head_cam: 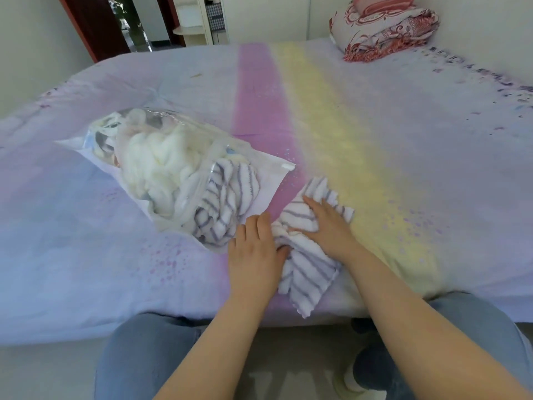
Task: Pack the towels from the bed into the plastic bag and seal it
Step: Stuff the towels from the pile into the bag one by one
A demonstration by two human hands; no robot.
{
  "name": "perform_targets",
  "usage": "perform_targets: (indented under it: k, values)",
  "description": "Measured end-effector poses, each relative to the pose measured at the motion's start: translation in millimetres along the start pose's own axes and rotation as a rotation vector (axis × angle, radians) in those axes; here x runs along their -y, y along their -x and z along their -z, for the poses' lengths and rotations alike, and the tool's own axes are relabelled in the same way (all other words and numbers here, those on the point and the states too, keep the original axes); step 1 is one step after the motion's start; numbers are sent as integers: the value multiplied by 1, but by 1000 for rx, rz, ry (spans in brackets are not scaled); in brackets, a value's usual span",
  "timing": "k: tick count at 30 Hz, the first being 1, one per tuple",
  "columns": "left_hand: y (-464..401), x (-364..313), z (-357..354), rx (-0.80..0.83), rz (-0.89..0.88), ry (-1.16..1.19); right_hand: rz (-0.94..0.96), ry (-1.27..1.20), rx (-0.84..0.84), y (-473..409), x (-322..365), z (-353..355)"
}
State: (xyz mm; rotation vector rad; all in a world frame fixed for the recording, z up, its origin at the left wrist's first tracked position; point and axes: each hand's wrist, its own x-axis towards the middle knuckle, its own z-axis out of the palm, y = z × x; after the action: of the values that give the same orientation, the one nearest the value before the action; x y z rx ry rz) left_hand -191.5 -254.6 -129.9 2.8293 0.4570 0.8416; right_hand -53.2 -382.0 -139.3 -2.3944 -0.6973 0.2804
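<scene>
Lying on the bed (403,145) near its front edge, a striped towel (308,272) occupied the 6 o'clock zone of the head view, white with grey-purple stripes, crumpled at its middle and with one corner hanging over the bed edge. The right hand (328,226) rested flat on the towel's upper half, fingers straight and spread, pressing down; its grip enclosed nothing. The left hand (256,249) lay palm down at the towel's 9 o'clock side, fingers extended, thumb touching the bunched fabric; its grip was likewise open and held nothing.

The plastic bag (178,171) lay on the bed at 10 o'clock from the hands, just beside the left fingertips. It was transparent, bulging with white fluffy towels (153,166) and, at its near end, a second striped towel (225,203). Whether the bag's mouth was open could not be determined.

A folded red-and-white patterned quilt (386,27) sat at the bed's far end, at 1 o'clock, well apart from the work area.
</scene>
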Motion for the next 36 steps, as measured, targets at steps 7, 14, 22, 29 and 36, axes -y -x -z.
perform_targets:
  k: [7, 14, 22, 29, 36]
  values:
    - [21, 15, -2, 122, 174, 171, 252, -242, 136, 24, 18, 3]
    - [13, 7, 11, 444, 469, 744, 123, 9, -183, 32, 16, -28]
    - [27, 41, 38, 260, 993, 1011, -168, -662, -591, 31, 55, -23]
    - [0, 67, 30, 270, 1027, 945, -54, -939, -238, 3, 156, -49]
    - [19, 111, 61, -54, 927, 889, 325, -531, -88, 15, 193, -78]
